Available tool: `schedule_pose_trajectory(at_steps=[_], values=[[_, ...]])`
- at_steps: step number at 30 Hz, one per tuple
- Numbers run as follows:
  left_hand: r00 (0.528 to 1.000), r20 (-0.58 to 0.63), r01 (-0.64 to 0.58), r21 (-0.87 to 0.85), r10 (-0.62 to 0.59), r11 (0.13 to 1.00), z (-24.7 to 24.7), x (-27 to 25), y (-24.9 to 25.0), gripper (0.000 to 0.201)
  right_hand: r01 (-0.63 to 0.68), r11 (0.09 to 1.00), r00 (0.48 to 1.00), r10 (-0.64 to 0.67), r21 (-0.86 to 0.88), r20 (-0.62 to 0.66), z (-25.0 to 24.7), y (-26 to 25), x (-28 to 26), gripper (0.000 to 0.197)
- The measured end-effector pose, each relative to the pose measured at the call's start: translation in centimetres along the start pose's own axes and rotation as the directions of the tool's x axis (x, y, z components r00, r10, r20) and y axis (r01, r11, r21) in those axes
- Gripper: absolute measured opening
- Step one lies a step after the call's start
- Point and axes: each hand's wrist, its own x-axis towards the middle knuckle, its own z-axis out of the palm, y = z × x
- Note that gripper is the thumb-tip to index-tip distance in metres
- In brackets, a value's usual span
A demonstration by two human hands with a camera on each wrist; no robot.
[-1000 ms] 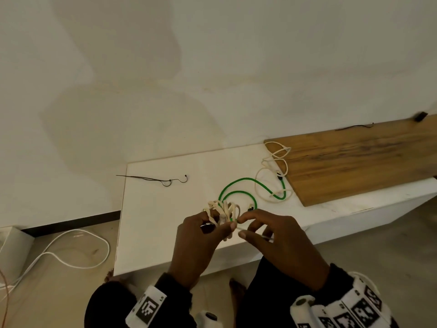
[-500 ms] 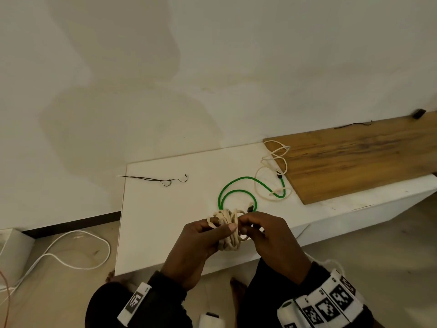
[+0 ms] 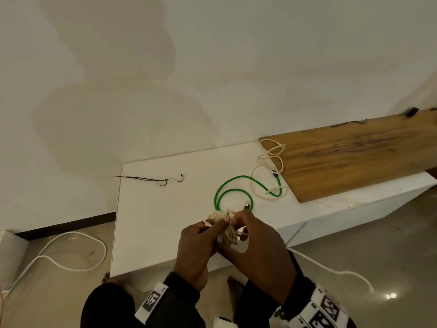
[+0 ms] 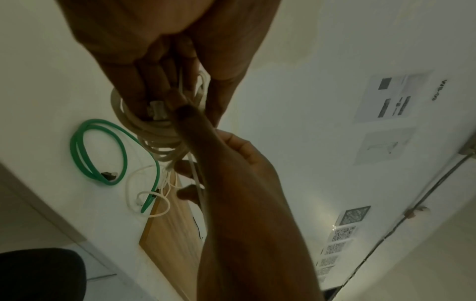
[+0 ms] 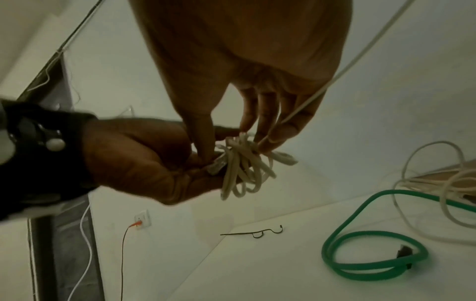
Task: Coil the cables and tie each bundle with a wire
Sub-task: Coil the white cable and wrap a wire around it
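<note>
A coil of cream cable [image 3: 227, 229] [image 5: 244, 169] [image 4: 159, 134] is held above the near edge of the white bench [image 3: 160, 221]. My left hand [image 3: 201, 242] [image 5: 144, 160] grips the coil, its clear plug end against the palm. My right hand [image 3: 241, 223] [image 5: 229, 142] has its thumb and fingertips on the coil and pinches a thin white wire [image 5: 335, 81] [image 4: 195, 177] that trails off to the floor [image 3: 331, 271]. On the bench behind lie a looped green cable [image 3: 234, 191] [image 5: 371, 271] and a loose cream cable [image 3: 264, 178].
A bent black tie wire [image 3: 151, 179] [image 5: 255, 233] lies at the bench's far left. A wooden board [image 3: 354, 157] covers the bench's right part, with another black wire [image 3: 347, 123] at its back. A white cord [image 3: 71, 252] snakes over the floor on the left.
Both hands and the coil have come slightly lower and nearer the bench's front edge. My right hand has closed in on the coil, and the white wire now runs back past it.
</note>
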Motion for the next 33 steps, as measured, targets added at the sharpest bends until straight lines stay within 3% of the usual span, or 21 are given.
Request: schedule_pose_trajectory(at_steps=[5, 9, 14, 16, 18, 21, 24, 26, 30, 33], values=[[0.995, -0.082, -0.045, 0.071, 0.051, 0.996, 0.7, -0.3, -0.7, 0.025, -0.139, 0.989, 0.986, 0.143, 0.051, -0.084, 1.1, 0.0, 0.8, 0.052], [0.985, -0.133, -0.094, 0.137, 0.113, 0.986, 0.8, -0.4, -0.6, 0.016, -0.141, 0.984, 0.978, 0.156, 0.11, -0.136, 1.5, -0.4, 1.2, 0.04], [0.99, -0.028, -0.134, 0.182, 0.142, 0.974, 0.9, -0.8, -0.3, 0.017, -0.034, 0.998, 0.979, 0.044, 0.056, -0.2, 2.7, 0.0, 1.5, 0.018], [0.993, 0.017, -0.118, 0.218, 0.117, 0.969, 0.6, -0.7, -0.4, 0.02, -0.006, 0.991, 0.967, 0.04, 0.135, -0.25, 3.2, 0.6, 1.5, 0.027], [0.994, 0.068, -0.104, 0.282, 0.089, 0.954, 0.1, -0.8, -0.5, 0.022, -0.042, 0.981, 0.973, 0.083, 0.189, -0.214, 3.1, 1.0, 1.2, 0.021], [0.991, 0.091, -0.129, 0.444, 0.098, 0.887, -0.7, -0.8, -0.6, 0.026, -0.068, 0.945, 0.975, 0.13, 0.321, -0.178, 2.3, 0.8, 0.6, 0.02], [0.961, 0.09, -0.262, 0.608, 0.263, 0.749, -1.0, -1.2, -0.5, 0.03, -0.116, 0.903, 0.964, 0.203, 0.413, -0.172, 2.5, 1.1, 1.0, 0.02], [0.93, 0.048, -0.312, 0.628, 0.365, 0.713, -1.0, -1.6, -0.4, 0.037, -0.139, 0.889, 0.956, 0.235, 0.436, -0.174, 2.4, 1.5, 1.2, 0.02], [0.923, -0.014, -0.309, 0.565, 0.384, 0.765, -1.2, -1.8, -0.7, 0.048, -0.157, 0.88, 0.96, 0.243, 0.448, -0.141, 1.8, 2.0, 0.9, 0.024], [0.935, -0.08, -0.267, 0.479, 0.344, 0.836, -1.0, -1.8, -1.2, 0.031, -0.204, 0.839, 0.947, 0.3, 0.504, -0.116, 1.9, 1.9, 0.6, 0.027]])
